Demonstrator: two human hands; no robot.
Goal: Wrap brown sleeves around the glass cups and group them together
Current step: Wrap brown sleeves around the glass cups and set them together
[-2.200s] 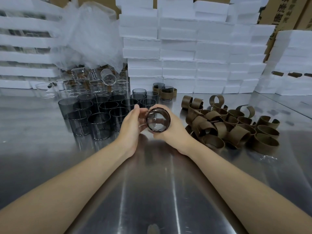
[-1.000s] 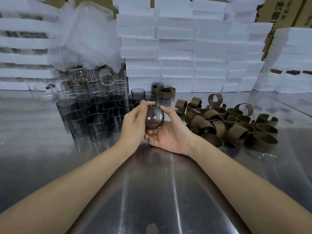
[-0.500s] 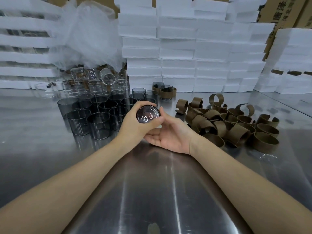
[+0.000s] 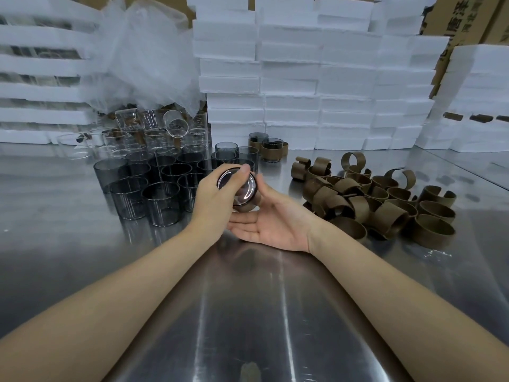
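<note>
Holding: left hand (image 4: 217, 198) curls round a dark glass cup (image 4: 245, 190), thumb laid across its round end, which faces the camera; cup is up off the table (image 4: 248, 312), between the two hands
Right hand: right hand (image 4: 275, 220) lies palm up, fingers straight and flat just under the cup, thumb raised beside its rim; reads as a cradle in case of a slip; actual contact with the glass cannot be told
Sleeve on held cup: cannot tell, wall mostly hidden by fingers
Bare cups: bare cups (image 4: 154, 186) stand upright in a tight cluster on the left, near the left hand, likely for an easy grab
Sleeve pile: sleeve pile (image 4: 380, 199) lies loose on the right, by the right hand, so each hand has its own stock
Sleeved cups: two sleeved cups (image 4: 271, 148) stand touching at the back, apart from the bare ones, so finished work stays separate
Step guess: checking or turning the cup before it joins a group
Progress: early, most cups are unwrapped
Risk: smooth glass held in one hand
</note>
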